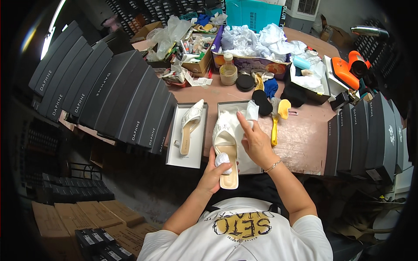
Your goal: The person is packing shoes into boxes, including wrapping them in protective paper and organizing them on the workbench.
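My left hand grips a white pointed mule near its heel, sole side down. Under that thumb a ball of white paper is pressed against the insole. Just right of the mule's toe is my right hand, index finger raised, curled round something whitish whose kind I cannot make out. The matching mule lies in an open shoebox part on the left. A second open box with white paper is partly hidden behind the mule and my hands.
Dark shoeboxes stand in rows at left and right. A yellow-handled brush, black round pads and a capped bottle sit beyond my hands. Farther back are a carton of crumpled paper and an orange tool.
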### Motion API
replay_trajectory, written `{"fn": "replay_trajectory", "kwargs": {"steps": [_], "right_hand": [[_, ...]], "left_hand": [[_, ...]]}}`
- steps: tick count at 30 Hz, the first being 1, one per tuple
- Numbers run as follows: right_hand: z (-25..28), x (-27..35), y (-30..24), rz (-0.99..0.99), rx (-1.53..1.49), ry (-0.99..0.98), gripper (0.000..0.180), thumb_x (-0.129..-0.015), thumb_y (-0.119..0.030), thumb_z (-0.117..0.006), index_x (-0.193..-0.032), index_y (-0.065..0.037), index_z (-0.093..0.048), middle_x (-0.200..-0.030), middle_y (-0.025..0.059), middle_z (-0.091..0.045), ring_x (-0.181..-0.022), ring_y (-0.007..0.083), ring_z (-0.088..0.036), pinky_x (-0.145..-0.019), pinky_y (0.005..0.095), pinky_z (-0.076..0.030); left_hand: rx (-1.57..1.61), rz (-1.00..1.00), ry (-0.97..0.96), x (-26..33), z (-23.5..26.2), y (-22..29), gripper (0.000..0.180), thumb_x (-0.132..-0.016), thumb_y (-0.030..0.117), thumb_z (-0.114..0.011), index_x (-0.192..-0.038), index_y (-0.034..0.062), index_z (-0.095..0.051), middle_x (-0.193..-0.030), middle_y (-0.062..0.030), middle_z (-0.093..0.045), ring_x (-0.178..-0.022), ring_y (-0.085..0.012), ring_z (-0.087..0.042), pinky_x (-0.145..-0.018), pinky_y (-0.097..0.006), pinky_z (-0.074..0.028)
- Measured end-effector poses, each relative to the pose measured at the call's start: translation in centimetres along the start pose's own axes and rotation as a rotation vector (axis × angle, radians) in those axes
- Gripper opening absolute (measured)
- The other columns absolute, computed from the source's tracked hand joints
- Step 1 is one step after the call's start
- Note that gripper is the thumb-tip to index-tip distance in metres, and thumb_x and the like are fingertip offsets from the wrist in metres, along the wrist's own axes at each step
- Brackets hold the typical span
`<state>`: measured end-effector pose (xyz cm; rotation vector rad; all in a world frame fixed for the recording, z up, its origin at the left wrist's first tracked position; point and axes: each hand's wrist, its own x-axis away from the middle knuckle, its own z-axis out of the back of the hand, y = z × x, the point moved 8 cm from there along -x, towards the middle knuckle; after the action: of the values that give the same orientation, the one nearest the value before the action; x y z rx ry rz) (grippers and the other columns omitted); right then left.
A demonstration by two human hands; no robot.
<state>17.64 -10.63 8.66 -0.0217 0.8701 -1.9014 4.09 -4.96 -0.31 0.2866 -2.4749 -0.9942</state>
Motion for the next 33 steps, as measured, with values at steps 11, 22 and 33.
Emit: {"fn": "replay_trajectory", "kwargs": {"steps": [11,22,33], "right_hand": [[-12.7,2.2,8.6,-0.098,0.375,-0.508,0.058,-0.083,-0.011,-0.058,-0.138,-0.017,-0.041,-0.119,0.0204,-0.051,-0.093,0.034,-0.063,-0.07,0.0415,-0.054],[-8.0,-0.4,-4.1,0.297,0.331,-0.205,0.019,-0.073,-0.01,-0.063,-0.091,-0.008,-0.058,-0.089,0.0063,-0.059,-0.08,0.022,-0.063,-0.063,0.0321,-0.052],[-6.4,2.7,-0.4,-0.166,-0.503,-0.327,0.015,-0.082,-0.009,-0.063,-0.094,-0.005,-0.055,-0.091,0.014,-0.06,-0.088,0.0337,-0.06,-0.069,0.0411,-0.05]], "left_hand": [[-0.006,-0.091,0.042,0.4,1.3,2.1,0.08,-0.082,-0.004,-0.058,-0.147,0.0202,-0.016,-0.126,-0.0145,-0.049,-0.104,-0.0293,-0.061,-0.08,-0.045,-0.057],[-0.21,-0.247,0.084,1.3,1.1,0.7,0.103,-0.078,-0.007,-0.058,-0.15,0.0121,0.012,-0.14,-0.0134,-0.031,-0.118,-0.0193,-0.046,-0.093,-0.032,-0.046],[-0.132,-0.193,0.033,0.8,1.7,0.4,0.102,-0.076,-0.006,-0.058,-0.151,0.0126,0.008,-0.134,-0.0122,-0.035,-0.112,-0.0171,-0.048,-0.089,-0.031,-0.048]]}}
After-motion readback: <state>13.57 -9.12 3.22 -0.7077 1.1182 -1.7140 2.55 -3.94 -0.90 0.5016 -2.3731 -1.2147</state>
